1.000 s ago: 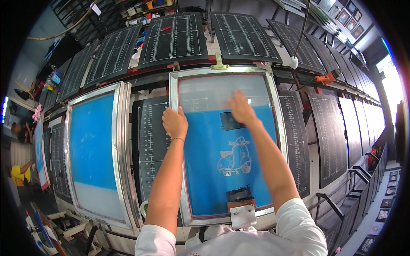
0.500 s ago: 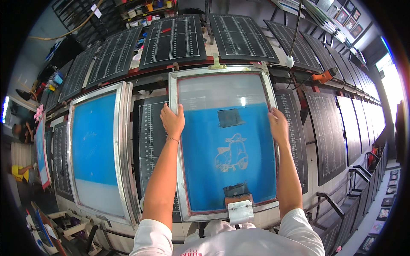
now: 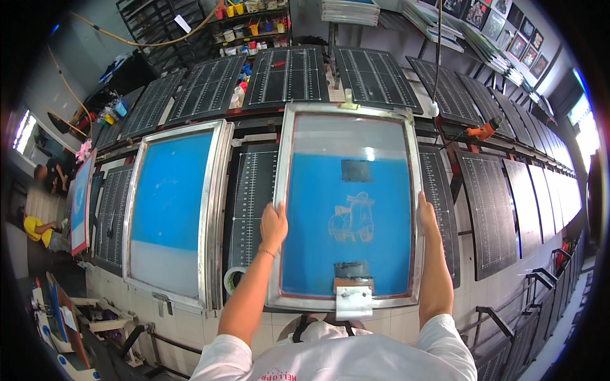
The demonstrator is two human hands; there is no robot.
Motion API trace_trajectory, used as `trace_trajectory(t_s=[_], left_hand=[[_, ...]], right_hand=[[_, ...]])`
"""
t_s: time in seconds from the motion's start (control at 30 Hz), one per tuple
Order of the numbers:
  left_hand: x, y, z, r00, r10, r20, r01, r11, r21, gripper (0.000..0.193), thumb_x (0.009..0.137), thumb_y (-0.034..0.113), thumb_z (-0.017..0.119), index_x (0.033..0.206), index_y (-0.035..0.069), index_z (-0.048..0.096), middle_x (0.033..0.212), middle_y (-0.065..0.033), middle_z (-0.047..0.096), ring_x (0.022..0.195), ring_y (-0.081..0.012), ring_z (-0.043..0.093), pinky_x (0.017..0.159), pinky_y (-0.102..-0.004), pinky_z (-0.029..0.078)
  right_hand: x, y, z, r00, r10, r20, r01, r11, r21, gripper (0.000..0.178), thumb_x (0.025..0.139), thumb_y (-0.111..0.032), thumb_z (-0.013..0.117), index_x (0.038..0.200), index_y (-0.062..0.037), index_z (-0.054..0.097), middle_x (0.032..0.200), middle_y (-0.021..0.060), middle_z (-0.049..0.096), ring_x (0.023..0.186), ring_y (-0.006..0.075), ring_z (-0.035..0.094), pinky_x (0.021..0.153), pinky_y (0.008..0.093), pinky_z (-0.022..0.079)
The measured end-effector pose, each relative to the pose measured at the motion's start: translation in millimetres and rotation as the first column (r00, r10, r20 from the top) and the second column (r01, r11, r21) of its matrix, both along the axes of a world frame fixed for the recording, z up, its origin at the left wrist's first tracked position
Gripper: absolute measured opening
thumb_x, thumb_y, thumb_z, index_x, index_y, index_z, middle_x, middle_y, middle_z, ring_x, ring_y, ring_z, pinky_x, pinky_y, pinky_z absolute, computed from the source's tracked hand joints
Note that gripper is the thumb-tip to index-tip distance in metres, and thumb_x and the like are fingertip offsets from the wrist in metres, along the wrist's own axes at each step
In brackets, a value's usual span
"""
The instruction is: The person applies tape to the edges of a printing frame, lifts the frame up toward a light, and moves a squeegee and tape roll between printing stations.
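Observation:
In front of me is a screen printing frame (image 3: 277, 267) with a metal border and blue-coated mesh (image 3: 311, 209). A pale scooter picture (image 3: 353, 219) shows in the mesh, with a dark tape patch (image 3: 355, 171) above it and another below. My left hand (image 3: 274, 227) is closed round the left side of the frame, and my right hand (image 3: 428, 213) grips the right side; the fingers are partly hidden behind the border. A metal bracket (image 3: 354, 302) sits at the near edge. Beneath the frame lies a black board (image 3: 249, 209) with white ruler marks.
Another blue-meshed screen frame (image 3: 210, 209) stands to the left. Black marked boards (image 3: 289, 76) line the far rail, with an orange heat gun (image 3: 485, 129) at the right. Paint tubs fill a shelf (image 3: 251, 32) behind. A roll of tape (image 3: 234, 279) lies near my left forearm. People sit at far left.
Both hands have slid down the frame's sides toward me. My view has shifted, so the surroundings sit differently in the picture.

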State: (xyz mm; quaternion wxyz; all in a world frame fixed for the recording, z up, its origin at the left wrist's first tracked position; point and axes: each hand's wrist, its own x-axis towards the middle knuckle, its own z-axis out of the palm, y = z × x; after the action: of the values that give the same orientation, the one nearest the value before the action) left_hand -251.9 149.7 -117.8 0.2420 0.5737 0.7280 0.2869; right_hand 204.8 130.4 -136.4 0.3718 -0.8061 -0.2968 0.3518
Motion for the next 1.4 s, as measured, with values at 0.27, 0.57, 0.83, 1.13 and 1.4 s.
trace_trajectory(t_s=[0.27, 0.57, 0.83, 1.13, 1.4], left_hand=[[-45.1, 121.2, 107.8, 0.953, -0.080, -0.292, 0.101, 0.993, 0.059, 0.065, 0.099, 0.054, 0.030, 0.112, 0.001, 0.065, 0.107, -0.0279, 0.066, 0.104, -0.0428, 0.063, 0.090, -0.0531, 0.047], [-1.9, 176.3, 178.1, 0.818, -0.368, -0.443, 0.471, 0.870, 0.146, 0.065, 0.100, 0.058, 0.025, 0.114, 0.011, 0.068, 0.115, -0.0153, 0.068, 0.113, -0.0382, 0.060, 0.098, -0.0556, 0.038], [33.3, 86.6, 274.3, 0.752, -0.596, -0.283, 0.657, 0.639, 0.400, 0.045, 0.098, 0.040, 0.054, 0.122, 0.003, 0.063, 0.125, -0.0171, 0.063, 0.123, -0.0310, 0.055, 0.105, -0.0384, 0.039], [-65.7, -131.3, 184.9, 0.939, -0.339, 0.066, 0.304, 0.901, 0.309, 0.026, 0.095, 0.021, 0.060, 0.107, -0.001, 0.066, 0.110, -0.0165, 0.067, 0.105, -0.0302, 0.063, 0.093, -0.0366, 0.047], [-86.2, -220.4, 123.4, 0.990, -0.124, 0.064, 0.123, 0.992, 0.014, 0.021, 0.093, 0.016, 0.061, 0.103, -0.001, 0.067, 0.104, -0.0158, 0.068, 0.094, -0.0294, 0.065, 0.079, -0.0385, 0.050]], right_hand=[[-78.2, -81.6, 63.6, 0.742, 0.098, -0.663, 0.109, 0.959, 0.263, 0.044, 0.102, -0.039, 0.049, 0.117, 0.0008, 0.057, 0.108, 0.0119, 0.066, 0.094, 0.0212, 0.066, 0.080, 0.0361, 0.054], [-139.6, -192.5, 65.1, 0.140, 0.420, -0.897, 0.045, 0.902, 0.429, 0.047, 0.085, -0.001, 0.065, 0.127, 0.0106, 0.046, 0.115, 0.0256, 0.063, 0.094, 0.0365, 0.070, 0.075, 0.0444, 0.065], [-145.9, -192.5, 20.8, 0.218, 0.318, -0.923, 0.261, 0.892, 0.369, 0.022, 0.089, -0.001, 0.062, 0.111, 0.0038, 0.061, 0.104, 0.0138, 0.069, 0.088, 0.0262, 0.071, 0.073, 0.0409, 0.065], [-148.6, -131.9, -30.5, 0.269, 0.278, -0.922, 0.237, 0.909, 0.344, 0.016, 0.092, -0.005, 0.060, 0.108, -0.0025, 0.062, 0.098, 0.0066, 0.069, 0.088, 0.0201, 0.069, 0.080, 0.0369, 0.061], [-153.9, -109.1, -45.2, 0.230, 0.259, -0.938, 0.216, 0.926, 0.309, 0.017, 0.092, -0.004, 0.060, 0.108, -0.0013, 0.061, 0.099, 0.0073, 0.068, 0.090, 0.0227, 0.069, 0.080, 0.0375, 0.061]])
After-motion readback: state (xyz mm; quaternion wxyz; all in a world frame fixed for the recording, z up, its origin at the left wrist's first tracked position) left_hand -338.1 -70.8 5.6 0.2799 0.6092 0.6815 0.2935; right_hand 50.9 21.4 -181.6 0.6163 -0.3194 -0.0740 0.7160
